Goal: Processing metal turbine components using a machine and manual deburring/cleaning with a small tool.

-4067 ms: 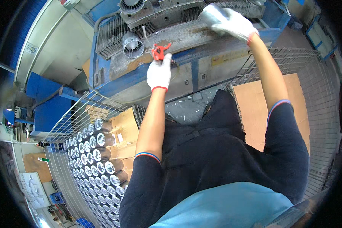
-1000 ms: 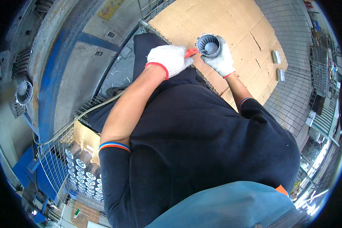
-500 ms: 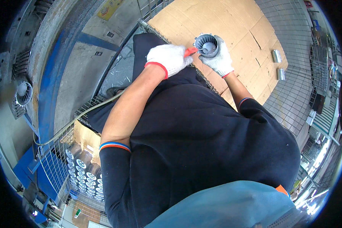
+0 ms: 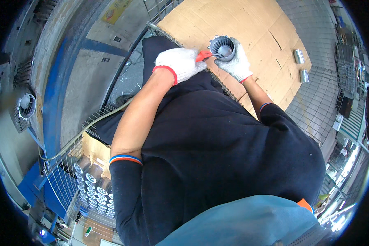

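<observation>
In white gloves with red cuffs, both my hands work close together over the cardboard sheet (image 4: 217, 20). My right hand (image 4: 238, 66) is wrapped round a grey cylindrical metal casting (image 4: 224, 49). Its open end faces up, with thin fins around the inside wall and small tabs on the rim. Closed in my left hand (image 4: 177, 62) is a red-handled tool (image 4: 203, 55). The tool's thin metal end meets the casting at its left rim, reaching toward the opening; the exact tip is hard to make out.
Two shiny metal cylinders (image 4: 299, 56) lie at the cardboard's right edge, beside a wire mesh panel (image 4: 311, 102). Stacked cylindrical castings (image 4: 92, 176) fill a wire cage (image 4: 61, 172) at lower left. A pale hose (image 4: 86, 128) runs along its top. Metal cabinet panels (image 4: 84, 86) stand left.
The view has shifted slightly. My left hand has moved a little to the left with the red-handled tool, while my right hand keeps the casting in nearly the same place.
</observation>
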### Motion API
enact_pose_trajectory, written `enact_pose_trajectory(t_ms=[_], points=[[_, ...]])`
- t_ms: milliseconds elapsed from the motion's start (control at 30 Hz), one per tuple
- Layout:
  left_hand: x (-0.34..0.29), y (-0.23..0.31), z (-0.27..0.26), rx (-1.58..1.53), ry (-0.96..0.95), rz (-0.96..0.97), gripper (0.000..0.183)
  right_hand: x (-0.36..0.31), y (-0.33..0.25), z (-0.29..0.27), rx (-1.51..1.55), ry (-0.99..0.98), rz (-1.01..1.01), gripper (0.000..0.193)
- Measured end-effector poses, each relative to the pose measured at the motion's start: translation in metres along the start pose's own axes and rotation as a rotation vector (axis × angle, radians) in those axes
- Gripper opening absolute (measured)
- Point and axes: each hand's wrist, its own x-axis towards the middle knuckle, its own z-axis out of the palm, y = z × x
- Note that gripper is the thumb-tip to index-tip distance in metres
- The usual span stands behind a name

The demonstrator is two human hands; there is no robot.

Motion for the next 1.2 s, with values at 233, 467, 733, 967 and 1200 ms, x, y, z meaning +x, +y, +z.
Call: enact_pose_trajectory(t_ms=[233, 467, 733, 967, 1200], points=[[0.006, 0.0, 0.007, -0.019, 0.045, -0.009, 0.047, 0.001, 0.004, 0.0, 0.018, -0.095, -0.072, 0.086], [-0.047, -0.053, -0.021, -0.932, 0.541, -0.079, 0.049, -0.036, 0.133, -0.036, 0.459, 0.122, 0.974, 0.074], [-0.163, -0.117, -0.033, -0.758, 1.08, -0.584, 0.037, -0.082, 0.245, -0.173, -0.816, -0.381, 0.922, 0.064], [-0.227, -0.127, -0.021, -0.591, 1.529, -0.472, 0.04, -0.078, 0.247, -0.181, -1.15, -0.471, 0.624, 0.049], [-0.244, -0.161, -0.057, -0.762, 1.892, -0.103, 0.045, -0.023, 0.203, -0.077, -0.622, -0.219, 0.37, 0.067]])
